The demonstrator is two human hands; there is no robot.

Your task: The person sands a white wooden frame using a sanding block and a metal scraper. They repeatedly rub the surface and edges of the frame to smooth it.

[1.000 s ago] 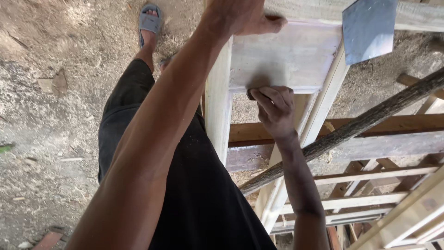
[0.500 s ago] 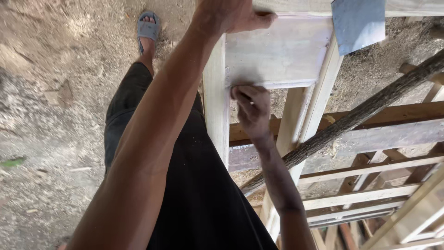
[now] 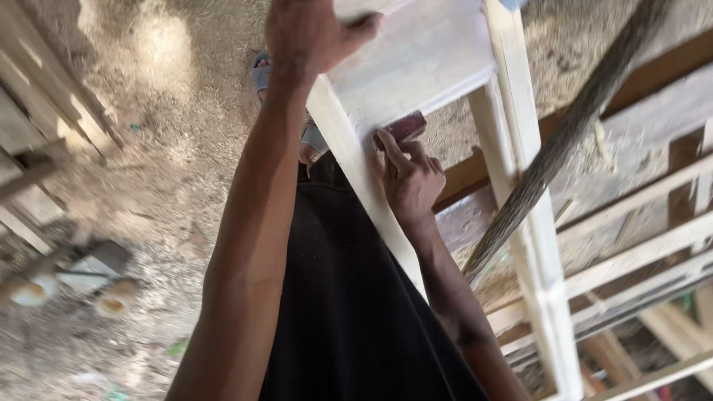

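The pale wooden frame (image 3: 445, 67) fills the upper middle of the view, its long rail (image 3: 356, 171) running down against the person's black shorts (image 3: 356, 312), with sawdust-covered ground (image 3: 148, 148) beneath. A rough dark pole (image 3: 549, 148) leans across to the right, over a stack of other frames (image 3: 639, 245).

The left hand (image 3: 308, 33) grips the top edge of the frame, fingers wrapped over it and thumb out to the side, steadying it. The right hand (image 3: 408, 178) sits just under the flat panel (image 3: 416, 59), its fingers (image 3: 392, 148) closed on a small reddish-brown sanding block (image 3: 405, 128), which is pressed to the panel's lower edge where it meets the rail.

To sand this corner well, I'd say the block should stay flat against the wood, the strokes follow the grain, and the pressure stay even so the edge isn't rounded off. The left hand's firm hold matters too, since the frame seems to rest only against the legs.
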